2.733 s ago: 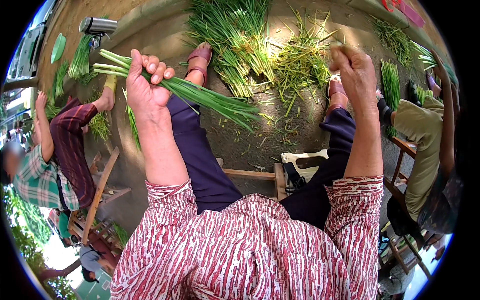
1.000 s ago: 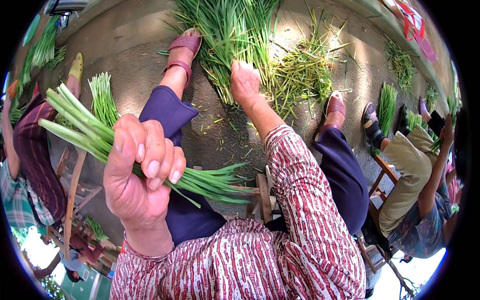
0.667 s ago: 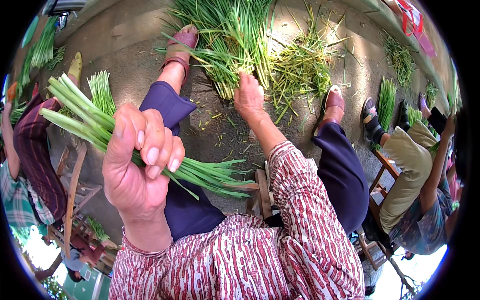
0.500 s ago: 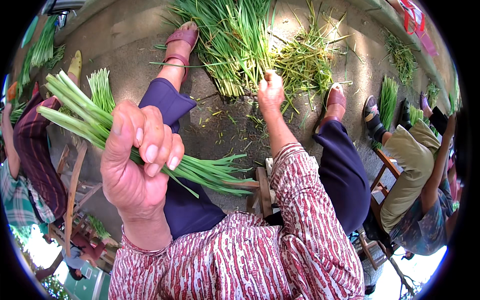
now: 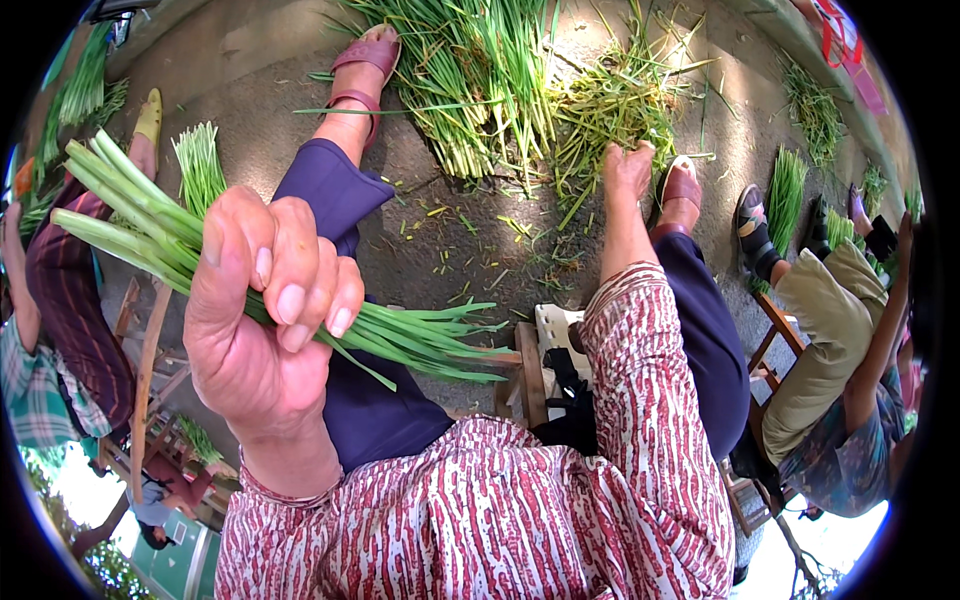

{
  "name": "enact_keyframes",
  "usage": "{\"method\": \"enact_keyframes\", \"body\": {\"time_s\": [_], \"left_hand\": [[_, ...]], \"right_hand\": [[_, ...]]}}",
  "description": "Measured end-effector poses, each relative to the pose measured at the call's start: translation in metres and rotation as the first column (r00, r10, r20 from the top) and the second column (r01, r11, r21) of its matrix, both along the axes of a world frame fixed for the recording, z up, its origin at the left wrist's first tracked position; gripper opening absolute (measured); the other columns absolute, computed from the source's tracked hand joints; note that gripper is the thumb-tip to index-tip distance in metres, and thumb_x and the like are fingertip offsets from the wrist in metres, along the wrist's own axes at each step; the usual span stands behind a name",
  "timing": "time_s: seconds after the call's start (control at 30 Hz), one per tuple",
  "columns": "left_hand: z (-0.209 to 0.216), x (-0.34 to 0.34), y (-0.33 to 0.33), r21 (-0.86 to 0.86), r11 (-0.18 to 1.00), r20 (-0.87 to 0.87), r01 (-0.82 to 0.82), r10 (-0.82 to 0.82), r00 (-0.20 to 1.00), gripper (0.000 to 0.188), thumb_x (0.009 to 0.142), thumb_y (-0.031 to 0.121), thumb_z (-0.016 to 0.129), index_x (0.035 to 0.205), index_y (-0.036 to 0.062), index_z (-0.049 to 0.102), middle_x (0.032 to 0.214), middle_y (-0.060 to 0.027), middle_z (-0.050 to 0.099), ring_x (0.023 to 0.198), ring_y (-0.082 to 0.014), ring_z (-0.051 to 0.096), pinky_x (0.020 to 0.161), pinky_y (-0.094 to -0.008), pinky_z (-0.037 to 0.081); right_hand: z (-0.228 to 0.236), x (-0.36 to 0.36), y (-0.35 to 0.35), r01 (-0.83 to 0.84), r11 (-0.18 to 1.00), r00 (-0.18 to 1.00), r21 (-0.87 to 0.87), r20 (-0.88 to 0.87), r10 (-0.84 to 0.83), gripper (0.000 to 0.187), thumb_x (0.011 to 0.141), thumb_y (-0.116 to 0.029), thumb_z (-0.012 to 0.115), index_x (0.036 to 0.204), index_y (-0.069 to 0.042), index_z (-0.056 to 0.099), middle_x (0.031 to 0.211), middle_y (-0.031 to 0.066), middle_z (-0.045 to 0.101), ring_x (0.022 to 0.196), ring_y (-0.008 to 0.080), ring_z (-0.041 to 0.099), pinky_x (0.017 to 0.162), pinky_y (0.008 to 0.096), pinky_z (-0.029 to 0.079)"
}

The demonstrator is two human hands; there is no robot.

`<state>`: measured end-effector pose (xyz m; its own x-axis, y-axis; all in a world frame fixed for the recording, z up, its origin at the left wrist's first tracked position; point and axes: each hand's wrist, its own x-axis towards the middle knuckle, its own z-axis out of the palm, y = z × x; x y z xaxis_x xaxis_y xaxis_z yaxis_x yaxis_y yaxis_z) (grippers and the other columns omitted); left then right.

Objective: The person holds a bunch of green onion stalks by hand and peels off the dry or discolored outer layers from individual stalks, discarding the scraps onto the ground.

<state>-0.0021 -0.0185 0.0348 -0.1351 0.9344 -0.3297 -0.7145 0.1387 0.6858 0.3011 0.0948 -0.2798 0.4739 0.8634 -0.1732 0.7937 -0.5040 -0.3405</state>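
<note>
Raised close on the left, my left hand (image 5: 275, 310) is closed round a bunch of garlic chives (image 5: 405, 338). Thick pale stems stick out on its left side, and the green leaf ends hang to the right. Farther out, my right hand (image 5: 628, 172) reaches down to the near edge of a heap of yellowed leaves and trimmings (image 5: 615, 100). Its fingers look curled together; anything between them is too small to make out. Left of that heap, a large pile of green garlic chives (image 5: 470, 90) lies on the ground, stem ends toward me.
My sandalled feet stand on either side of the piles. A wooden stool (image 5: 532, 375) is by my lap. Seated people flank me: dark striped trousers (image 5: 75, 290) left, khaki trousers (image 5: 825, 310) right. More bunches (image 5: 788, 200) stand near them. Scraps (image 5: 470, 230) litter the ground.
My right hand has moved right, from the stem ends of the green pile to the trimmings heap. My left hand, still round its bunch, has shifted slightly left.
</note>
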Motion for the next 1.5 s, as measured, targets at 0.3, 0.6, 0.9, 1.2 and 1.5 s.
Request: {"method": "enact_keyframes", "body": {"time_s": [0.3,0.6,0.9,1.2,1.5], "left_hand": [[0.000,-0.001,-0.002,-0.016,0.999,0.022,-0.034,0.034,0.999,0.030,0.102,0.026,0.036,0.077,0.0088,0.039,0.062,-0.0014,0.042,0.044,-0.0086,0.034,0.054,-0.0282,0.038],[-0.001,0.000,-0.002,0.001,1.000,-0.001,-0.006,0.006,1.000,0.030,0.102,0.027,0.036,0.078,0.0088,0.039,0.062,-0.0013,0.043,0.044,-0.0083,0.034,0.053,-0.0280,0.038],[-0.008,0.006,-0.001,-0.002,0.999,-0.042,-0.043,0.042,0.998,0.023,0.099,0.023,0.044,0.087,0.0033,0.048,0.075,-0.0057,0.050,0.045,-0.0065,0.035,0.052,-0.0257,0.037],[-0.024,0.015,0.013,-0.171,0.984,-0.156,0.045,-0.072,0.985,0.025,0.086,0.018,0.065,0.100,-0.0031,0.064,0.073,0.0000,0.057,0.044,-0.0014,0.036,0.046,-0.0188,0.035],[-0.035,0.035,0.027,-0.080,0.991,-0.119,0.104,-0.113,0.986,0.019,0.078,0.015,0.075,0.087,0.0011,0.065,0.063,0.0019,0.056,0.041,-0.0020,0.041,0.039,-0.0179,0.035]], "right_hand": [[0.004,-0.054,-0.064,-0.278,0.958,0.931,-0.068,-0.266,0.251,0.033,0.077,-0.030,0.068,0.105,-0.012,0.065,0.097,0.0116,0.065,0.090,0.0305,0.062,0.081,0.0387,0.048],[-0.027,-0.079,-0.066,-0.202,0.969,0.897,-0.144,-0.425,0.123,0.019,0.074,-0.027,0.067,0.085,-0.011,0.070,0.086,0.0131,0.064,0.082,0.0298,0.062,0.075,0.0397,0.048],[0.036,-0.085,-0.060,0.078,0.997,0.375,-0.005,-0.927,-0.034,0.008,0.080,-0.009,0.060,0.077,-0.002,0.061,0.070,0.0036,0.062,0.061,0.0096,0.055,0.055,0.0233,0.042],[0.193,-0.116,-0.068,0.080,0.978,-0.040,0.194,-0.979,0.198,0.012,0.087,-0.006,0.060,0.096,0.001,0.059,0.077,0.0045,0.062,0.067,0.0099,0.060,0.060,0.0223,0.049],[0.264,-0.106,-0.077,-0.112,0.949,0.073,0.296,-0.950,0.305,0.013,0.087,-0.006,0.060,0.098,0.001,0.058,0.080,0.0028,0.062,0.070,0.0082,0.058,0.062,0.0214,0.047]]}}
